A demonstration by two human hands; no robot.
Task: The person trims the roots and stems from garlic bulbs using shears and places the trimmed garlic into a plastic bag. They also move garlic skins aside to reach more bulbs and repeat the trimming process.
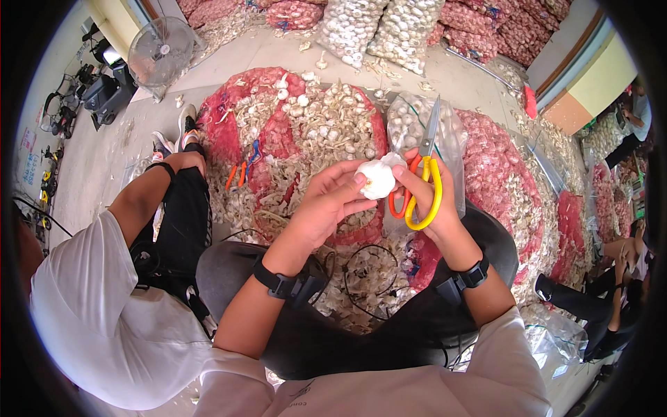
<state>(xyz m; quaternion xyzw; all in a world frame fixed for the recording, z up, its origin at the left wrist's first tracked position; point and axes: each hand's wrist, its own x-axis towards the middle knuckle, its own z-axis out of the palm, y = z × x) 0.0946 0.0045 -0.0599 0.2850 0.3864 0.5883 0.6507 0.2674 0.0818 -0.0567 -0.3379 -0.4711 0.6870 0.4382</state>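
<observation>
Above a spread of loose garlic on red mesh sacking, a single garlic bulb sits raised between the two hands I follow from afar through the head camera. My left hand grasps it from the side, thumb on the near face and fingers curled beneath. My right hand has its thumb close against the other side of the bulb while its palm and fingers keep hold of scissors, one loop orange and one yellow, the blades pointing up and away from the body.

I judge the bulb light and firm, its cloves stiff under a skin that is thin, dry and liable to slide or flake beneath a fingertip. The widest part of its girth looks the surest place to take hold, with thumb opposed to fingers; a hard pinch on the loose skin could tear it away, and heavy pressure might bruise a clove.

In looks the bulb is plump, rounded and bright white, paler than much of the garlic lying beyond it, with a small brownish mark facing the left thumb and a ragged papery edge toward the right hand. A clear plastic bag of bulbs stands just beyond the scissors.
</observation>
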